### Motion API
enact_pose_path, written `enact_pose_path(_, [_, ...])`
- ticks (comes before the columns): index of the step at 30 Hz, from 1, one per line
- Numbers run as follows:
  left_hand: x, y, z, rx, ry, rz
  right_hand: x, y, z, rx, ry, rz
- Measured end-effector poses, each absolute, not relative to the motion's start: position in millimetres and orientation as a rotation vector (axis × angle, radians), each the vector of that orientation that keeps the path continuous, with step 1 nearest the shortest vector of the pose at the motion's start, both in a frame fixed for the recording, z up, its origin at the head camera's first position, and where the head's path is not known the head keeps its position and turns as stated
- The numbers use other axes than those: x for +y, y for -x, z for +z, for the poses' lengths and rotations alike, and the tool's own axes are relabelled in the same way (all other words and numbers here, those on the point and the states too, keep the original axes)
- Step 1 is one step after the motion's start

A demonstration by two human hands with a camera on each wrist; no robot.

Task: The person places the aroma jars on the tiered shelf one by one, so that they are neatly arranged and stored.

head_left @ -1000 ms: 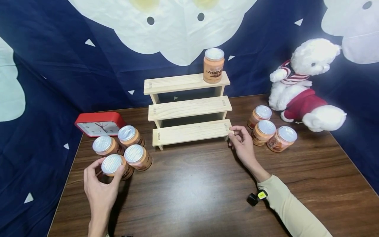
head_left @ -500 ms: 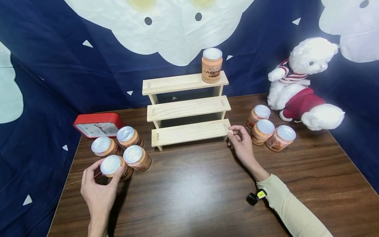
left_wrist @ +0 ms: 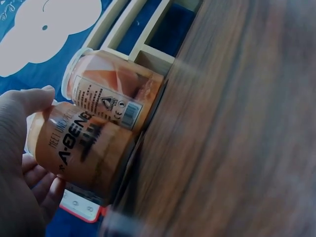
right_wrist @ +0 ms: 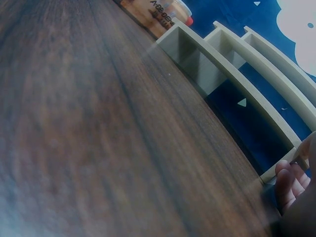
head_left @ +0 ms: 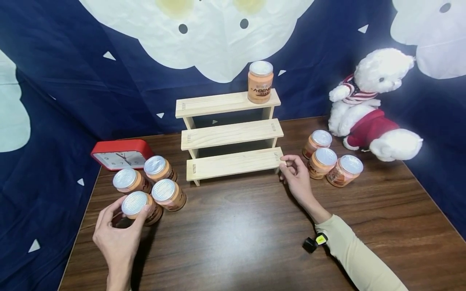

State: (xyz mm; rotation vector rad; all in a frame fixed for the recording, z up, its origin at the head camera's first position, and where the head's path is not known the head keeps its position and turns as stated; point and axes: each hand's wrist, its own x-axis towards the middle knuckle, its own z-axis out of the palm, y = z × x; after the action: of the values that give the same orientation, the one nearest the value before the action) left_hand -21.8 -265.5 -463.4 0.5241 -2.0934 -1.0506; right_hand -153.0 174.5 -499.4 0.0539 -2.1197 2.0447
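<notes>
head: high, forward-down | wrists: low, close | shared: shelf (head_left: 229, 135)

Dark wood table (head_left: 236, 234), stepped wooden shelf (head_left: 229, 135) centre, four jars (head_left: 153, 188) left, three jars (head_left: 329, 159) right, red clock (head_left: 121, 155), plush bear (head_left: 371, 109)

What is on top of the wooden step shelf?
One orange jar with a silver lid stands upright at the right end of the wooden step shelf, on its top step. The middle and bottom steps carry nothing; the space beneath them is shadowed.

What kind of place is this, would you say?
Probably a staged tabletop set, not a shop: a dark wooden table backed by a hung blue cloth, with a stepped wooden shelf, a plush bear and a red clock.
</notes>
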Motion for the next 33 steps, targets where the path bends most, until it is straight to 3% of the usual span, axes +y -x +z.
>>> enact_pose_path(15, [-268, 24, -438, -2.013, -0.446, -0.985, 175, 153, -500, -2.117, -0.061, 2.039])
enact_pose_path(33, [-256, 32, -378, -2.058, -0.283, -0.959, 174, 152, -499, -2.123, -0.046, 2.045])
